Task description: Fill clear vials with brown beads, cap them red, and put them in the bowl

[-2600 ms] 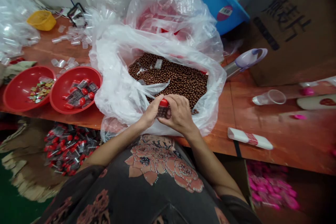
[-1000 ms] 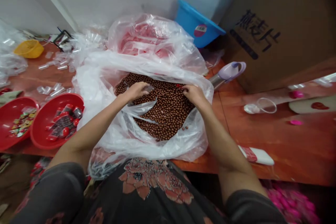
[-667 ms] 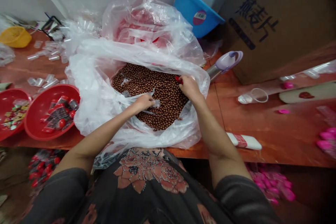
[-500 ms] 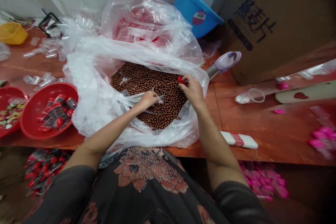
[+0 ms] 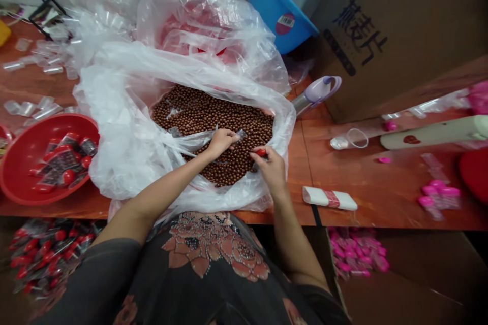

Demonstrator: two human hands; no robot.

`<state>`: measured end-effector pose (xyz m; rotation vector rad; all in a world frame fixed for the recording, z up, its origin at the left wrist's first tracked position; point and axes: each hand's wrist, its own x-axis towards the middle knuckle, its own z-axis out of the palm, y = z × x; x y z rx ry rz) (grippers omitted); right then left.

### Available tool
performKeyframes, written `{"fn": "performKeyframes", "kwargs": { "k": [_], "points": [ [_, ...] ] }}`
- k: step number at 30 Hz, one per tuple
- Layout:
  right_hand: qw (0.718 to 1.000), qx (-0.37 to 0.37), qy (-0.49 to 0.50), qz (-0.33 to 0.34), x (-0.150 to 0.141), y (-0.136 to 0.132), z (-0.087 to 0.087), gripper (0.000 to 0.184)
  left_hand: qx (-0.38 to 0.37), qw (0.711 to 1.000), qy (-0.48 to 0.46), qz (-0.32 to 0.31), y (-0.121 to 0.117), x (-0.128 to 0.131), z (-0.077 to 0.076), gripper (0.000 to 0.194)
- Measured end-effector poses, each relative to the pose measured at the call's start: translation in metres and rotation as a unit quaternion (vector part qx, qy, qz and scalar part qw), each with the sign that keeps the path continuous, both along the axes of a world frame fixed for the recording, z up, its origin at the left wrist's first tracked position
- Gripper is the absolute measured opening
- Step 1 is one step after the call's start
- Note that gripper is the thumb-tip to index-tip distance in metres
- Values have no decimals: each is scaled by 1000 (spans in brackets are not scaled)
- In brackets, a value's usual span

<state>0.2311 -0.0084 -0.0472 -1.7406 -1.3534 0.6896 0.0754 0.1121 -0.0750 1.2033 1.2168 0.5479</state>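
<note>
A large white plastic bag (image 5: 114, 127) lies open on the table, filled with small brown chocolate balls (image 5: 213, 111). Over the balls, my left hand (image 5: 222, 143) is closed on a small clear plastic container (image 5: 241, 135); its lower part is hidden by my fingers or the balls. At the right side of the bag my right hand (image 5: 271, 165) pinches a red cap (image 5: 261, 152) between thumb and fingers. The cap and the container are apart. A fold of the bag (image 5: 194, 140) runs beside my left hand.
On the left, a red bowl (image 5: 49, 162) holds filled red-capped containers; more (image 5: 49, 251) lie below the table. Loose clear containers (image 5: 38, 106) lie behind the bowl. A lilac-handled scoop (image 5: 318, 92), white packet (image 5: 330, 198), blue basin (image 5: 280, 10) and cardboard box (image 5: 385, 25) are to the right.
The filled red-capped container held earlier is gone from my hands. My left hand took up a clear container and moved right; my right hand lifted a red cap and brought it nearer to me.
</note>
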Motion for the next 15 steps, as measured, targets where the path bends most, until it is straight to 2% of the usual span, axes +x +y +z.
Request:
{"fn": "performKeyframes", "kwargs": {
  "k": [6, 11, 15],
  "points": [
    [991, -10, -125, 40, -2, -17, 8, 14, -8, 1000, -26, 15, 1, 8, -1, 14],
    [987, -64, -139, 43, 6, -25, 6, 12, -33, 996, -87, 9, 1, 8, 0, 8],
    [966, -99, -231, 68, 6, -31, 11, 9, -65, 990, -123, 10, 0, 5, 3, 15]
  ]
}}
